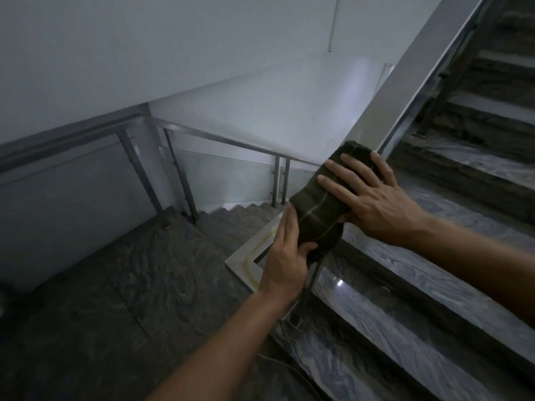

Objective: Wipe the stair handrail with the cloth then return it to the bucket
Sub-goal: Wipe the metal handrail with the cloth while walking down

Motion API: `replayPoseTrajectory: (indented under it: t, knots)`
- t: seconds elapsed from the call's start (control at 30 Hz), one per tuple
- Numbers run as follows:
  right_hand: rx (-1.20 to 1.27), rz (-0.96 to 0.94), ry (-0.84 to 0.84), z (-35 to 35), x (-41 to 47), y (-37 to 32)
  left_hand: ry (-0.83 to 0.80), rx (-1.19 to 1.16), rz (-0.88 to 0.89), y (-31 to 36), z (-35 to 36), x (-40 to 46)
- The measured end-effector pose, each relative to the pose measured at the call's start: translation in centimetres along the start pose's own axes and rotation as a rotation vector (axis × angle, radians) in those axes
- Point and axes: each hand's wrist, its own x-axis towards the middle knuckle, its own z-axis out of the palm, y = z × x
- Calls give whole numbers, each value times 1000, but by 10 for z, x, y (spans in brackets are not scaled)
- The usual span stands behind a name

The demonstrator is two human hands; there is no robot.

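Right hand (373, 195) lying flat, fingers spread, pressing cloth (321, 204) onto handrail (411, 73). Left hand (285, 253) pinching cloth's lower edge w/ thumb. Cloth sitting just above rail's corner bend, stairs (434, 273) beside.

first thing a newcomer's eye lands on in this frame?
The dark green cloth at centre frame, draped over the metal handrail where it turns at the landing corner. The right hand lies flat on top of it with fingers spread, while the left hand grips its lower edge. After that, the grey marbled stair treads climbing to the right and the glass-panelled railing dropping away at left.
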Motion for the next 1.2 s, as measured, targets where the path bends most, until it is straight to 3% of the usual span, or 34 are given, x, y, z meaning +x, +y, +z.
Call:
replayPoseTrajectory:
  t: [0.37, 0.67, 0.93, 1.2]
  knots:
    - [-11, 173, -115, -7, -6, -36, -45, -132, 80, -15, -19, 12]
    - [70, 366, -243, -14, -10, -78, -279, -173, 126, -37, -40, 23]
    - [250, 520, -184, -3, -6, -111, -373, -198, 142, -57, -40, 38]
    - [259, 501, -61, 12, -12, -112, -537, -295, 253, -81, -33, 60]
